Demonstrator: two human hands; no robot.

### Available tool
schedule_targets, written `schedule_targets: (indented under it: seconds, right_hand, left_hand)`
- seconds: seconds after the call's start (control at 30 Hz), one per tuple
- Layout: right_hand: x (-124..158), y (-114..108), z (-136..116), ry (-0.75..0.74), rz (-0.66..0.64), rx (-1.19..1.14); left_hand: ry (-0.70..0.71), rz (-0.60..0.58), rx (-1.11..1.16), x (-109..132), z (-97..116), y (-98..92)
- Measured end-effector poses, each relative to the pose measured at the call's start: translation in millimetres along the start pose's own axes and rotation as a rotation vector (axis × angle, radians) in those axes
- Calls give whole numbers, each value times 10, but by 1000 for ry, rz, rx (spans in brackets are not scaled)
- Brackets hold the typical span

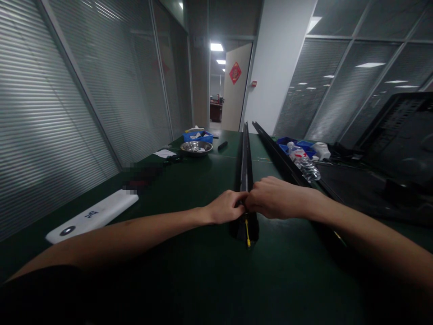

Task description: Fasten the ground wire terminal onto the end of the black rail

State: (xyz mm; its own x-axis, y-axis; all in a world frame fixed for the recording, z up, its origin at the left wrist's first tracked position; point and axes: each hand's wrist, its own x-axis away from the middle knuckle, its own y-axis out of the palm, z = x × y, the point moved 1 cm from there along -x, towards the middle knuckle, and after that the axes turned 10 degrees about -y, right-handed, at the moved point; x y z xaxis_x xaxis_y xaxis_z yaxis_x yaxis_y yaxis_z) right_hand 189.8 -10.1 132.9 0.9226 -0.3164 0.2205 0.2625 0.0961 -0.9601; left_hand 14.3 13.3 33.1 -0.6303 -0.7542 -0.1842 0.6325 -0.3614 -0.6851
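A long black channel-shaped rail [245, 162] lies lengthwise on the dark green table [189, 266]. Both hands meet over its near part. My left hand [226, 207] comes from the left, with thumb and fingers bent in a pinch at the rail. Pressed close beside it, my right hand [269, 197] is closed, fingers curled down over the channel. What lies between the fingertips is hidden. Just below them a thin yellow cable [248, 232] with a small yellow end runs out toward the rail's near end.
A second black rail [280, 153] lies to the right, by a plastic bottle [306, 164] and blue bins [287, 142]. At the far left are a metal bowl [196, 148], a blue basket [199, 136] and a black cylinder [222, 145]. A white panel [98, 214] lies near my left forearm.
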Motion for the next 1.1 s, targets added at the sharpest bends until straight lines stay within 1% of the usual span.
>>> schedule_targets:
  seconds: [0.2,0.4,0.6,0.83,0.93,1.1]
  right_hand:
    - [10,-45,-22,-12,17,-25]
    - [29,-93,-62,34,-16,43]
    - [43,-69,-50,21,-15,43]
    - [8,-61,-66,44,-53,39]
    - [2,-74,-69,45,-47,19]
    - [5,-88,-79,59,-59,6]
  left_hand:
    - [17,-14,43,1,1,3]
    - [-26,-2,0,-1,3,6]
    - [3,-2,14,-3,-1,0]
    - [-16,-10,-11,0,-13,2]
    - [-26,-11,-20,-1,-19,7]
    - [-9,-4,-7,-1,-11,8]
